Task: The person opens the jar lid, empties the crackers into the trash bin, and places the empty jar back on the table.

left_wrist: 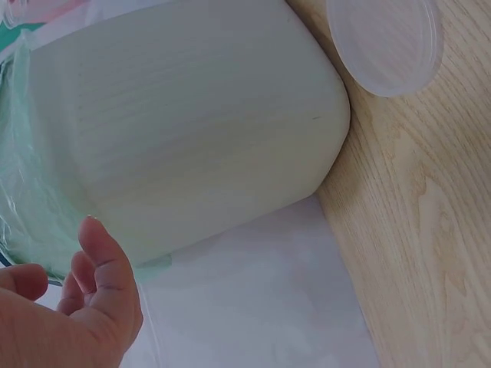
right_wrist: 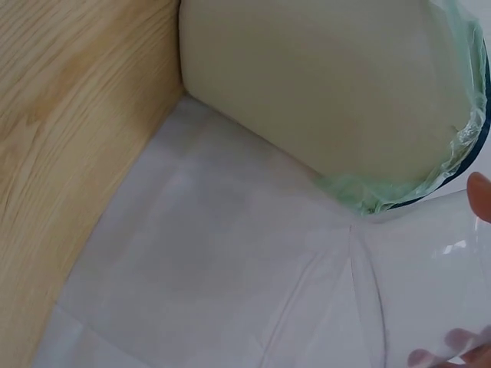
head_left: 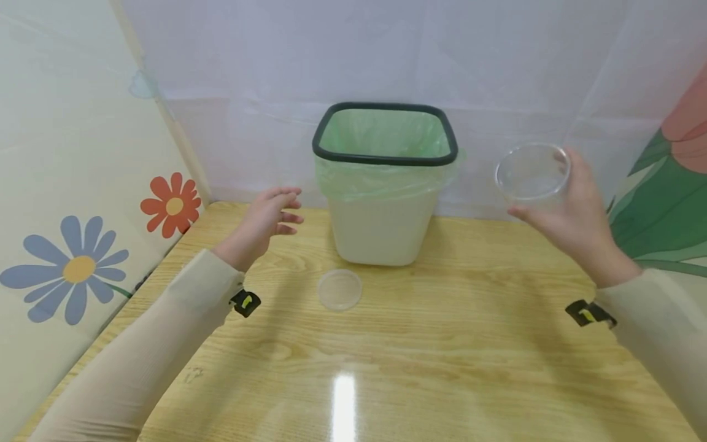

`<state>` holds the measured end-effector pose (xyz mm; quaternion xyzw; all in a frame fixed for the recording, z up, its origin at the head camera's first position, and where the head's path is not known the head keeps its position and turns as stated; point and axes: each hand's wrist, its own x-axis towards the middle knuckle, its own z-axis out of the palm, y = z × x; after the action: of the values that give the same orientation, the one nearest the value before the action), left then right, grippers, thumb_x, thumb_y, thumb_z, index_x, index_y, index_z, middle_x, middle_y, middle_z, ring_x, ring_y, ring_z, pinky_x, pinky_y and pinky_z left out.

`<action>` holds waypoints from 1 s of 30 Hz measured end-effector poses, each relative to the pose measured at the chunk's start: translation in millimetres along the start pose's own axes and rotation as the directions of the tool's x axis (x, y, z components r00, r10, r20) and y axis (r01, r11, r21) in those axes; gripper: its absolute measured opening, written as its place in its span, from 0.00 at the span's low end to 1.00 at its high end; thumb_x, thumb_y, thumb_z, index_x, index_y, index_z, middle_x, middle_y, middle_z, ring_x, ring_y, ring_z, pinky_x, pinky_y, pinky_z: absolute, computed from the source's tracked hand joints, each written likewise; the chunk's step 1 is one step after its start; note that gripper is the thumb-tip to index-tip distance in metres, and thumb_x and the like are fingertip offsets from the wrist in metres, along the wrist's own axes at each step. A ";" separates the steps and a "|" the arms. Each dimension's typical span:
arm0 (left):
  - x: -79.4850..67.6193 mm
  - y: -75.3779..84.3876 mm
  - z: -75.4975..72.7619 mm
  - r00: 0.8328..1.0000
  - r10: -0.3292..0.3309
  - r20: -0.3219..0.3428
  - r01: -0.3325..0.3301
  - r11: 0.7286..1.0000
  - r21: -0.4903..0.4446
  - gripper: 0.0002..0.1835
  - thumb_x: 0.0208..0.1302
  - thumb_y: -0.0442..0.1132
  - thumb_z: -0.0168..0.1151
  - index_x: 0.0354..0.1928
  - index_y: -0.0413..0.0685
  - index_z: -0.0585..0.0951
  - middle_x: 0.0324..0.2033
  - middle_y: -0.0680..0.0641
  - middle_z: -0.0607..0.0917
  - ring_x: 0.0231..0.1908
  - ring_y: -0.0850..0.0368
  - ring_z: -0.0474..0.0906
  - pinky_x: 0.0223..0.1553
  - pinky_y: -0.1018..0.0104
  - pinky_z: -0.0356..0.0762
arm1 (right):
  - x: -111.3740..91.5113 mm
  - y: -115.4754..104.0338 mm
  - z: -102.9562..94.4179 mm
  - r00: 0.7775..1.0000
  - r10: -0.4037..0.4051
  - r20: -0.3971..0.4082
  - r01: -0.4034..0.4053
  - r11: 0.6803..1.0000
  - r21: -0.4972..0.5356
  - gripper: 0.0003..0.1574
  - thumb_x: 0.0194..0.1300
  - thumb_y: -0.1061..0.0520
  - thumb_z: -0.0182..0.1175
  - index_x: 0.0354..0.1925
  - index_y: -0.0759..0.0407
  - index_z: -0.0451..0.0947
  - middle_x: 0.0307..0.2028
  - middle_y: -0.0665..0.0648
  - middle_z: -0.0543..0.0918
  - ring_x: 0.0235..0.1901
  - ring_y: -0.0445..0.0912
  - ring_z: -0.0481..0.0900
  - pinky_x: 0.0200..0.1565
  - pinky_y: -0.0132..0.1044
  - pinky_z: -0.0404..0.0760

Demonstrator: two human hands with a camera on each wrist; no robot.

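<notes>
My right hand grips a clear round plastic tub, raised to the right of the bin; the thumb and fingers wrap its sides. In the right wrist view the see-through tub shows fingertips through its wall. My left hand hangs in the air left of the bin, fingers loosely bent, holding nothing. A white trash bin with a dark rim and a pale green liner stands between the hands. On the table before it lies a round translucent lid, also in the left wrist view.
The wooden table runs back to a wall hung with white sheeting, close behind the bin. A flower-patterned panel borders the left side, and a large printed flower is at the right.
</notes>
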<state>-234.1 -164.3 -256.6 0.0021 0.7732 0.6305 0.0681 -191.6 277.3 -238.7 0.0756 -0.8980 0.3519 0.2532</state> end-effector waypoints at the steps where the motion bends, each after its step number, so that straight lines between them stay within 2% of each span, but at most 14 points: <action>1: 0.0 -0.2 -0.2 1.000 0.001 -0.002 -0.001 1.000 0.000 0.27 0.81 0.43 0.41 0.75 0.40 0.61 0.48 0.49 0.71 0.34 0.65 0.77 0.37 0.74 0.79 | -0.5 0.1 0.3 1.000 0.003 -0.002 -0.003 1.000 0.003 0.72 0.46 0.63 0.80 0.79 0.60 0.45 0.70 0.74 0.60 0.66 0.73 0.61 0.63 0.75 0.61; 23: -8.8 -8.3 -2.4 1.000 0.007 -0.007 -0.007 1.000 0.020 0.27 0.81 0.43 0.41 0.75 0.39 0.61 0.48 0.48 0.72 0.34 0.65 0.77 0.38 0.73 0.79 | -11.9 5.5 5.7 0.999 0.032 -0.015 -0.031 0.998 0.048 0.71 0.46 0.64 0.79 0.78 0.60 0.46 0.70 0.74 0.61 0.66 0.72 0.61 0.63 0.73 0.62; 30: -9.6 -11.8 -2.3 1.000 -0.001 -0.019 0.002 1.000 0.015 0.26 0.80 0.42 0.41 0.74 0.38 0.62 0.47 0.49 0.72 0.32 0.66 0.77 0.35 0.74 0.79 | -13.6 6.7 7.2 0.998 0.069 0.006 -0.069 0.995 0.075 0.71 0.48 0.63 0.79 0.78 0.60 0.45 0.71 0.73 0.59 0.67 0.72 0.60 0.64 0.73 0.61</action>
<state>-223.8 -169.8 -266.7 -0.0039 0.7784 0.6248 0.0613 -184.9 276.8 -254.1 0.0543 -0.8866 0.3937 0.2365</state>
